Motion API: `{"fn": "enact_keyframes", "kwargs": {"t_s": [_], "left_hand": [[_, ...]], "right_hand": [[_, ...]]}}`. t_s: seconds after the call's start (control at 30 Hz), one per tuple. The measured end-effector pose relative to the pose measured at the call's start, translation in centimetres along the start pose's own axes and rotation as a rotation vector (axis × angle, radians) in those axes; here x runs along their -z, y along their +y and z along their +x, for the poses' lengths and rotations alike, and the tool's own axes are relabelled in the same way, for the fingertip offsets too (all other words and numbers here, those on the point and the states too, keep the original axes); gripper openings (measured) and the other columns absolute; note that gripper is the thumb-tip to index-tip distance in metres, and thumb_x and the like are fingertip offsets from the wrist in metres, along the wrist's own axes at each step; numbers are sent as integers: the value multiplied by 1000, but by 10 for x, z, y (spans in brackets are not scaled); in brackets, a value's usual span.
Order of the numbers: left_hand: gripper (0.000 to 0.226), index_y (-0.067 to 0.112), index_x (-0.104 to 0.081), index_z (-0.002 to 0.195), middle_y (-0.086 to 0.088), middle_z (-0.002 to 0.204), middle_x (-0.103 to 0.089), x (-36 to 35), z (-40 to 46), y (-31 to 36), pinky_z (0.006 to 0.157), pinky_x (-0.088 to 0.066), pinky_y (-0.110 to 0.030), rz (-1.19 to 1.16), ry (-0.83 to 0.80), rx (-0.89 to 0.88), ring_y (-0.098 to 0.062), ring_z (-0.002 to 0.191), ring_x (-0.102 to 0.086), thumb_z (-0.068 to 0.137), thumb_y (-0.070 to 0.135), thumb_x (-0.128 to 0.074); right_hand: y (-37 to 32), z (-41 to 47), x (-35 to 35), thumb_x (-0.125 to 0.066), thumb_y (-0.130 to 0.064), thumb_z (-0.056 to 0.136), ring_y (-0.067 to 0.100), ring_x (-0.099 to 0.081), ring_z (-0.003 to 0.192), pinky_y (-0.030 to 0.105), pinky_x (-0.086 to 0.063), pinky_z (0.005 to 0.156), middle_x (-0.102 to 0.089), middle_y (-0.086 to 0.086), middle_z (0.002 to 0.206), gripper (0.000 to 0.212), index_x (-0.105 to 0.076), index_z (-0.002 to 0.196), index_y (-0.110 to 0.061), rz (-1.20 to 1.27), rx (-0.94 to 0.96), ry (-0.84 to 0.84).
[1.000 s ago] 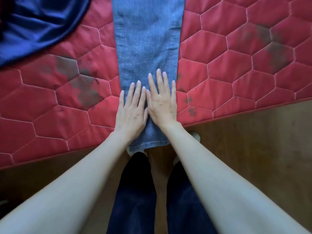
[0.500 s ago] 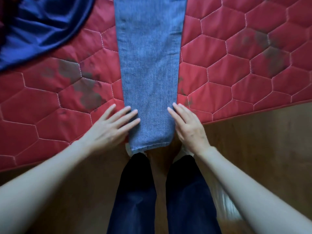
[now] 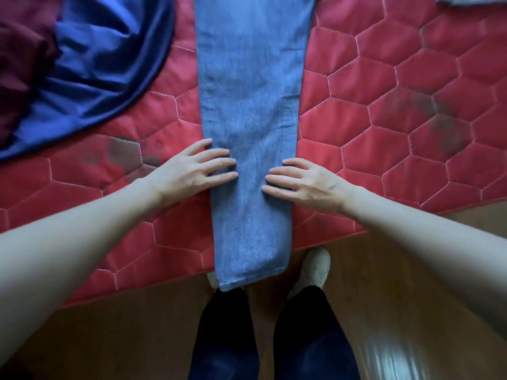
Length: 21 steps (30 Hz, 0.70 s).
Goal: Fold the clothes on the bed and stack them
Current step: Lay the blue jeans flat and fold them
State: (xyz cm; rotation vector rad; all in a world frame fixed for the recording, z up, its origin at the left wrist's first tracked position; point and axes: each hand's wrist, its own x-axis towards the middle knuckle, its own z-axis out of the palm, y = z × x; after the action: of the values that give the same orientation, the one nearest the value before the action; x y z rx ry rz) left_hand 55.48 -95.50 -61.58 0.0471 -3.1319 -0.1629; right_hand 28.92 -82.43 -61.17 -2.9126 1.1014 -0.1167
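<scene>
Light blue jeans point(image 3: 251, 105) lie flat and folded lengthwise on the red quilted mattress point(image 3: 384, 133), the hem hanging just over the near edge. My left hand point(image 3: 189, 171) rests on the left edge of the leg, fingers straight and spread, tips on the denim. On the right edge lies my right hand point(image 3: 304, 182) in the same way, fingers pointing inward. A gap of denim separates the fingertips. Neither hand grips the cloth.
A dark blue satin garment point(image 3: 104, 64) lies crumpled at the upper left beside a maroon cloth point(image 3: 19, 64). A pale folded item point(image 3: 472, 0) peeks in at the top right. Below the mattress edge is wooden floor point(image 3: 411, 283) with my legs and shoes.
Both hands went from side by side on the middle of the leg out to its two edges, then slid farther up the leg. The view has moved closer to the bed.
</scene>
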Motion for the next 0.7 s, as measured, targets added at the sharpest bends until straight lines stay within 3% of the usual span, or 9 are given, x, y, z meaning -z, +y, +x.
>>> {"fn": "enact_keyframes", "kwargs": {"t_s": [0.07, 0.13, 0.2, 0.27, 0.33, 0.43, 0.5, 0.57, 0.7], "left_hand": [[38, 12, -72, 112, -12, 118, -68, -5, 0, -7, 96, -47, -54, -35, 15, -14, -32, 111, -64, 97, 8, -37], [45, 13, -75, 105, -9, 112, -71, 1, 2, -11, 92, -51, -50, -131, 44, -5, -31, 106, -67, 102, 14, -30], [40, 13, -76, 98, -5, 105, -73, 15, 11, -13, 88, -54, -37, -313, 35, 61, -27, 99, -69, 98, 15, -36], [31, 16, -74, 94, -2, 93, -73, 26, 15, -19, 80, -52, -30, -572, 88, 237, -18, 85, -70, 88, 1, -47], [40, 24, -70, 92, 3, 78, -69, 42, 21, -39, 69, -48, -15, -897, 125, 464, 0, 69, -60, 82, -13, -56], [20, 21, -69, 87, 14, 76, -68, 73, 45, -78, 68, -47, -13, -1273, 330, 639, 7, 73, -56, 82, 2, -64], [28, 23, -71, 77, 17, 71, -68, 84, 74, -110, 60, -46, -12, -1372, 462, 805, 7, 67, -56, 84, -2, -63], [35, 22, -71, 69, 16, 62, -66, 78, 105, -143, 54, -46, -15, -1421, 540, 1007, 7, 58, -54, 87, -4, -57], [13, 15, -58, 90, 4, 63, -49, 35, 146, -199, 40, -27, -15, -1369, 454, 1402, -3, 39, -36, 99, 22, -53]], "right_hand": [[3, -1, 6, -43, -11, 99, 23, -67, 105, 41, -53, 92, -70, 7, 113, 31, -72, 109, -11, 76, -55, -73], [5, 4, 14, -49, -18, 96, 22, -67, 105, 40, -53, 92, -71, 5, 111, 26, -73, 104, -11, 140, -79, -48], [4, 8, 26, -51, -20, 96, 21, -69, 100, 39, -54, 91, -73, 4, 105, 25, -73, 98, -10, 247, -192, -55], [7, 12, 40, -52, -17, 95, 23, -70, 89, 37, -55, 85, -73, 4, 94, 24, -73, 92, -6, 339, -306, 66], [21, 21, 55, -52, -13, 93, 23, -69, 78, 33, -55, 75, -71, 5, 86, 21, -71, 91, -3, 425, -472, 209], [73, 45, 79, -51, -11, 91, 13, -57, 62, 33, -45, 60, -63, 4, 69, 15, -64, 87, -5, 639, -798, 381], [124, 71, 84, -49, -17, 92, 7, -44, 57, 32, -36, 56, -54, 5, 60, 23, -57, 75, -3, 712, -990, 475], [183, 98, 74, -53, -18, 94, 8, -43, 64, 33, -34, 60, -57, 5, 64, 27, -59, 72, -2, 765, -1191, 499], [263, 122, 18, -48, -26, 98, 20, -44, 75, 32, -30, 65, -53, 7, 71, 39, -54, 63, -11, 914, -1571, 388]]}}
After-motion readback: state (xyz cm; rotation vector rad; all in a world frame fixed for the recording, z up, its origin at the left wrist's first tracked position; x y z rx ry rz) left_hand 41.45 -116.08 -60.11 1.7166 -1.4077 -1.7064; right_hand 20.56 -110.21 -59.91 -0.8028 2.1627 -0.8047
